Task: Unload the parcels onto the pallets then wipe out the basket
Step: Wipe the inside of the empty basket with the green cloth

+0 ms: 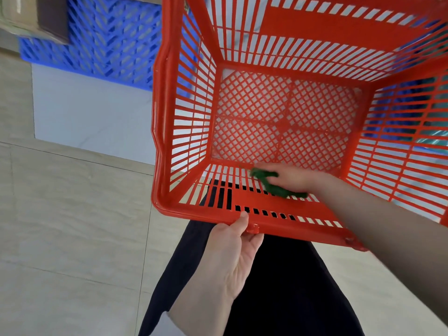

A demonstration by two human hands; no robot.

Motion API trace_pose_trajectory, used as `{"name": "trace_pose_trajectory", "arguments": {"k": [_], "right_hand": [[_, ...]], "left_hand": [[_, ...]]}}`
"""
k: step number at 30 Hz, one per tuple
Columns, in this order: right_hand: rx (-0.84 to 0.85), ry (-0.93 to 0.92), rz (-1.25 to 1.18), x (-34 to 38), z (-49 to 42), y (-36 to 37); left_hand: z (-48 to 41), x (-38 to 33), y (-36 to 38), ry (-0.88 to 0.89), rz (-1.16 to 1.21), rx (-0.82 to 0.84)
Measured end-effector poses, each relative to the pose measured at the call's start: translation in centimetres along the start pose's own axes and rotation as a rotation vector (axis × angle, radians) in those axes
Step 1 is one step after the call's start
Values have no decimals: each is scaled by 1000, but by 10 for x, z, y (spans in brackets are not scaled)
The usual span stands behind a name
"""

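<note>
A red plastic basket with slotted walls and a lattice floor fills the upper right of the head view, its inside holding no parcels. My left hand grips its near rim from below, thumb over the edge. My right hand reaches inside and presses a crumpled green cloth against the near wall, close to the floor of the basket. A blue plastic pallet lies at the upper left, with a brown parcel on its left corner.
Beige floor tiles spread at the left and below, with a white slab in front of the pallet. My dark trousers show under the basket. Through the right wall, blue and green shapes are visible.
</note>
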State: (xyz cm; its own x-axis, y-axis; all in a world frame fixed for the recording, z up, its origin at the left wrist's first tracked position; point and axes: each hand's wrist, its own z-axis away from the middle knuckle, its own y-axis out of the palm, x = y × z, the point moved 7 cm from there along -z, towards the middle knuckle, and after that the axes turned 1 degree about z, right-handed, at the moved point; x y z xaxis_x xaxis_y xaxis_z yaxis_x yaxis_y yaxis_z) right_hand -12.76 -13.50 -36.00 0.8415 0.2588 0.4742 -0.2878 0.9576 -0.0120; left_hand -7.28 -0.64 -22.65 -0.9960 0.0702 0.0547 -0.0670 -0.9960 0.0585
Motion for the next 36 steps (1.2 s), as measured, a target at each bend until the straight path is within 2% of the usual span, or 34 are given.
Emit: {"name": "trace_pose_trajectory", "arguments": {"k": [2, 4, 7, 11, 14, 18, 21, 23, 26, 30, 33, 36], "right_hand": [[-23, 140, -2, -35, 17, -7], [-42, 198, -47, -45, 28, -11], [-121, 102, -112, -6, 20, -11], [-81, -70, -91, 56, -14, 2], [-34, -119, -60, 59, -13, 2], [121, -269, -74, 53, 33, 7], [186, -303, -109, 49, 52, 9], [109, -289, -32, 45, 36, 9], [-59, -153, 61, 36, -10, 3], [-146, -64, 117, 23, -52, -9], [-89, -127, 41, 23, -39, -4], [83, -252, -150, 33, -2, 3]], "left_hand": [[1, 0, 1, -1, -8, 4], [2, 0, 1, -3, -16, -1], [2, 0, -1, 6, -8, -16], [-1, 0, -2, 14, 0, -23], [-2, 0, -1, 19, -3, -24], [2, 1, 2, 8, -5, -31], [6, 3, 3, 1, -30, -30], [6, 3, 2, -6, -37, -37], [3, 4, -2, -13, -43, -54], [2, 5, -1, -8, -9, -19], [2, 5, -2, -10, -2, -23], [2, 5, -1, -7, 13, -45]]}}
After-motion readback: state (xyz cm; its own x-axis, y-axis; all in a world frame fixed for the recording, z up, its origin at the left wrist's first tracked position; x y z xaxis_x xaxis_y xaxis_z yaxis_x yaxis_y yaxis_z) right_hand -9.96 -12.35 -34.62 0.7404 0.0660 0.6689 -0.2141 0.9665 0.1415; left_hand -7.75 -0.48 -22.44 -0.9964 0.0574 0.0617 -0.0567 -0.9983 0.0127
